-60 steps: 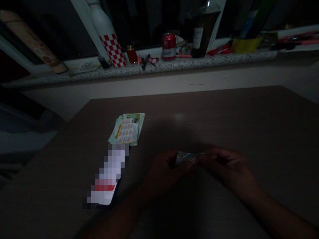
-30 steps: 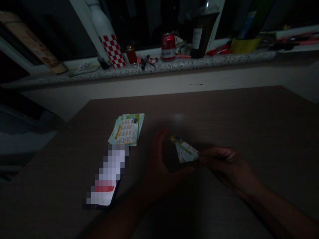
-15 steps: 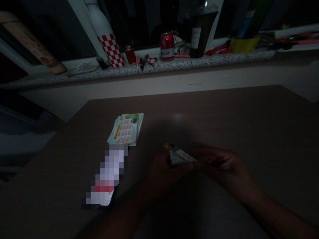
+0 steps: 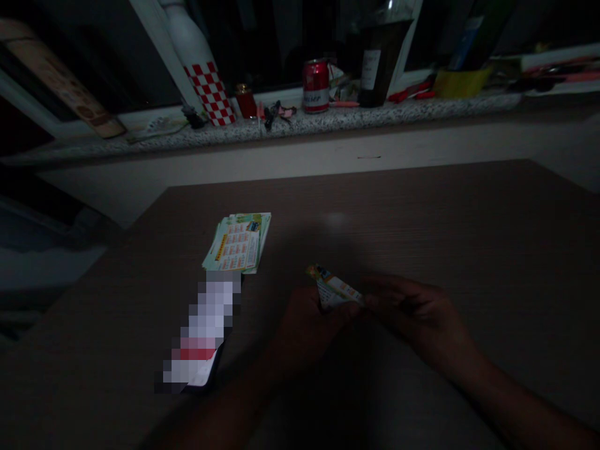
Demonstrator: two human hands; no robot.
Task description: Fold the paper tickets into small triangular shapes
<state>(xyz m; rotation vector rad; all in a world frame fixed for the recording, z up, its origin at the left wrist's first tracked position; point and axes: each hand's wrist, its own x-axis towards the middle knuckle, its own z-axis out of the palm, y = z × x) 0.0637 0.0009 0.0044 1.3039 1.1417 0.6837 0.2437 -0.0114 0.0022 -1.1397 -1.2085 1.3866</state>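
A folded printed paper (image 4: 336, 290), triangular in outline, is between my two hands above the table. My left hand (image 4: 313, 325) is closed on it, with the thumb along its lower edge. At the paper's right corner, my right hand (image 4: 417, 312) pinches with thumb and fingertips. Dim light hides the fingers behind the paper. To the left lies a stack of printed cards (image 4: 237, 244), light green with rows of orange and white print. A phone (image 4: 206, 331) with a blurred-out screen sits just below the stack.
The brown table (image 4: 445, 212) ends at a wall under a speckled stone sill (image 4: 337, 119). Along the sill stand a red drink can (image 4: 315, 86), a white bottle with red checks (image 4: 206, 75), a dark labelled container (image 4: 380, 69) and a yellow holder (image 4: 462, 82).
The folded paper and both hands have shifted slightly left and tilted a little. My right fingers have moved closer in along the paper's right corner. The cards and phone stay put.
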